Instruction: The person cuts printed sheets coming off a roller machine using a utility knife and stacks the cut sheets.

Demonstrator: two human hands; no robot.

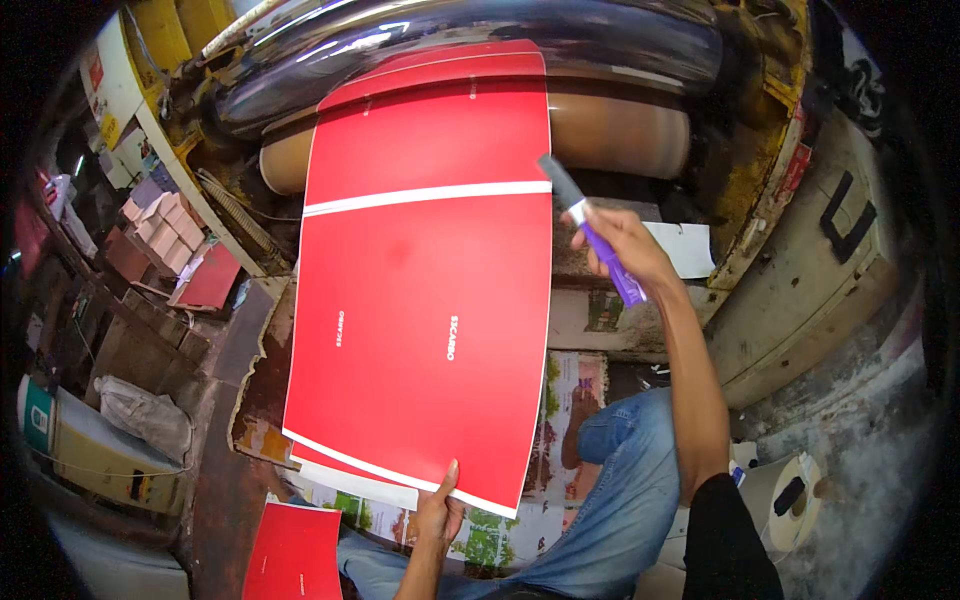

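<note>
A long red printed sheet [420, 270] with white borders and a white band across it runs from the rollers down toward me. My left hand [438, 517] pinches its near edge, thumb on top. Beneath that edge, part of another white-edged red sheet shows. My right hand [628, 246] is closed around a purple-handled knife [610, 255], held just beyond the sheet's right edge. The knife's broad grey blade points up and to the left, close to the end of the white band. Whether the blade touches the sheet, I cannot tell.
A shiny metal roller [480, 50] spans the far side, with a brown roller [620, 135] below it. Another red sheet [293, 550] lies at the lower left. Stacked pale boxes [165, 232] stand at left. A roll of film [793, 500] sits at lower right.
</note>
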